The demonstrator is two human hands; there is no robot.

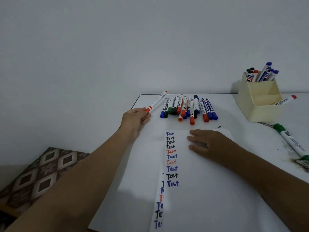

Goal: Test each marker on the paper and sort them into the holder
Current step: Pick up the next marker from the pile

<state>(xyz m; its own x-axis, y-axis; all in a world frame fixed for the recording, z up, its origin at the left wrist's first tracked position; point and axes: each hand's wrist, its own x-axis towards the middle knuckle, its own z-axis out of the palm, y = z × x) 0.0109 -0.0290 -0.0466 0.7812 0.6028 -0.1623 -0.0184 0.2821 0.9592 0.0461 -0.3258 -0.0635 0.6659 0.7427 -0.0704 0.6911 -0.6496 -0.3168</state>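
Observation:
My left hand (134, 120) grips a thin red-capped white marker (157, 101) by its lower end, lifted above the table's left edge and pointing up to the right. My right hand (207, 143) lies flat with straight fingers on the white paper (209, 190), beside a column of "Test" words in blue, black and red. A pile of several capped markers (189, 108) lies behind the paper. The cream holder (260, 101) stands at the back right with black, red and blue markers upright in its rear compartments and one red marker (286, 100) lying in a front compartment.
A green marker (291, 142) lies on the white table (242, 131) to the right, near a dark ink smudge at the edge. A second written sheet peeks out under the paper's left side. A patterned cushion (38, 178) sits lower left, off the table.

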